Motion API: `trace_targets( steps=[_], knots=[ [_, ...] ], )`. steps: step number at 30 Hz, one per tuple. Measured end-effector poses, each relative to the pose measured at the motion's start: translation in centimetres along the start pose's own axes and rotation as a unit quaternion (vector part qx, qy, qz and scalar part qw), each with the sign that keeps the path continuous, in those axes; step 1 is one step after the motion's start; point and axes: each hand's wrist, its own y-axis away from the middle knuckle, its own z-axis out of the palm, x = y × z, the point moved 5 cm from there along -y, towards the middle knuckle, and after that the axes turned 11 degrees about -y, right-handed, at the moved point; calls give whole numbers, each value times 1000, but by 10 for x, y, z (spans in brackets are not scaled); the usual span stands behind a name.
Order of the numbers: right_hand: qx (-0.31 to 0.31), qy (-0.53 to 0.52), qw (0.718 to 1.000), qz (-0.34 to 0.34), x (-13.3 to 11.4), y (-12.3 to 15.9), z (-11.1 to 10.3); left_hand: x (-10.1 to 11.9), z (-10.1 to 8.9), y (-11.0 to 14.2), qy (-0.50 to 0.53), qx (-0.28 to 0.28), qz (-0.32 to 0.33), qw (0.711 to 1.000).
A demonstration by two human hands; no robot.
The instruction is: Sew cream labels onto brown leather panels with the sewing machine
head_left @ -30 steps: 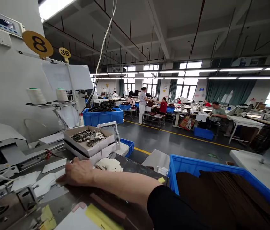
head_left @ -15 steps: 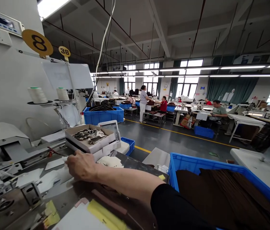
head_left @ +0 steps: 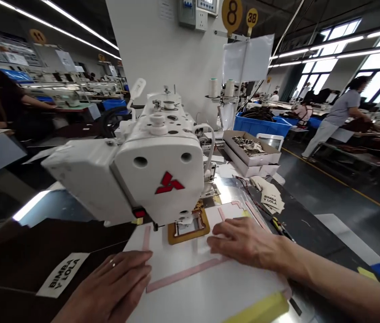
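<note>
A white template sheet (head_left: pixel 190 280) with pink and yellow tape strips lies under the head of a white sewing machine (head_left: pixel 163 166). My left hand (head_left: pixel 119 280) rests flat on its left part, fingers stretched forward and holding nothing. On the right part lies my right hand (head_left: pixel 244 242), fingers spread and slightly bent, pressing on the surface. Between the hands, a yellow-brown frame (head_left: pixel 172 237) sits on the template below the machine head. Left of my left hand, a white label (head_left: pixel 64 274) printed BIMBA Y LOLA lies on dark brown fabric (head_left: pixel 15 251).
Printed labels (head_left: pixel 271 197) lie fanned out at the right, near yellow-handled snips (head_left: pixel 280 226). Behind them stands a carton (head_left: pixel 271 158) of labels, with a blue crate (head_left: pixel 260 125) beyond. Thread cones (head_left: pixel 213 88) stand by the wall. Co-workers (head_left: pixel 340 107) are at the far right and left.
My view has swung left to the sewing machine. My right hand has left the white pieces near the carton and now lies on the template. My left hand has come into view.
</note>
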Motion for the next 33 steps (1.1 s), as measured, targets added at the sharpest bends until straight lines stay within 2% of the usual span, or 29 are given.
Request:
trace_targets(
  steps=[3,6,9,14,20,25,28,33],
  knots=[
    [-35,22,999,3,-17,-6,9,11,-3,-5,11,-22,21,999],
    [22,-15,999,38,-27,-1,8,24,-11,-13,12,-32,46,998],
    [66,-47,994,73,-35,10,18,39,-16,-26,-3,-47,96,994],
    [44,-64,993,85,-32,15,40,52,-3,-41,-60,-86,166,981],
    [-15,-131,990,49,-11,7,30,45,12,-39,-66,-105,142,982],
    [-7,-113,991,69,-2,8,30,47,9,-42,-123,-85,151,977],
    [12,-95,991,97,-8,13,36,50,8,-44,-140,-68,151,976],
    [17,-121,988,94,-23,12,39,52,7,-44,-131,-40,136,981]
  ],
)
